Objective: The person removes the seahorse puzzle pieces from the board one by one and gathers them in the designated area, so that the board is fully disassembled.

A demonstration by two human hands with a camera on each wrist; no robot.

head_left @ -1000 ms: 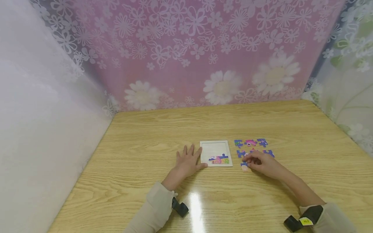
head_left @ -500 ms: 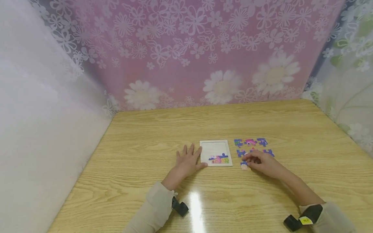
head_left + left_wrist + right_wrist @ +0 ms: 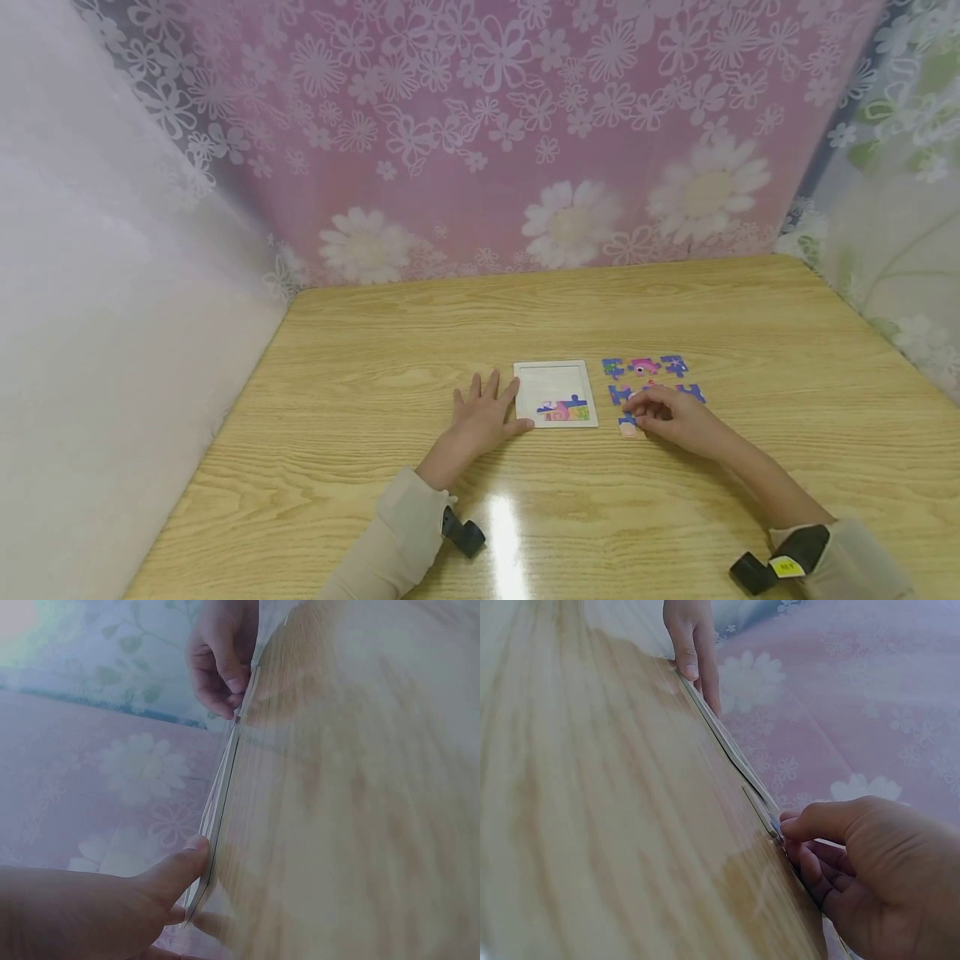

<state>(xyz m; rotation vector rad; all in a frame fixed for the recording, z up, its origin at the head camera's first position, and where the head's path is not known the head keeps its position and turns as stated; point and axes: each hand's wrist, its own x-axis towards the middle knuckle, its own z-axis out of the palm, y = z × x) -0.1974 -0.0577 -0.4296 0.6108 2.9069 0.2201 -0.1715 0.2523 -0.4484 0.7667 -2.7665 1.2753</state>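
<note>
A white puzzle tray [image 3: 530, 421] lies on the wooden table, with a few joined pink, blue and green jigsaw pieces [image 3: 562, 410] in its lower right part. My left hand [image 3: 482, 423] lies spread at the tray's left side, fingers straight, thumb and fingertips touching its edge. To the right of the tray, my right hand [image 3: 678, 421] is curled, its thumb and forefinger at a blue and cream puzzle piece [image 3: 627, 428] flat on the table. In the right wrist view, the fingertips [image 3: 789, 823] meet at that piece's edge. The other fingers are bent under.
Several loose puzzle pieces lie in rows right of the tray, including a pink piece with an eye [image 3: 642, 367] and a blue starfish piece [image 3: 675, 364]. My right hand partly covers the middle row. A floral curtain [image 3: 480, 150] hangs behind the table [image 3: 360, 350].
The puzzle piece at my right fingertips has shifted very slightly away from me on the table. Both hands stay almost where they were, and the tray's contents look the same.
</note>
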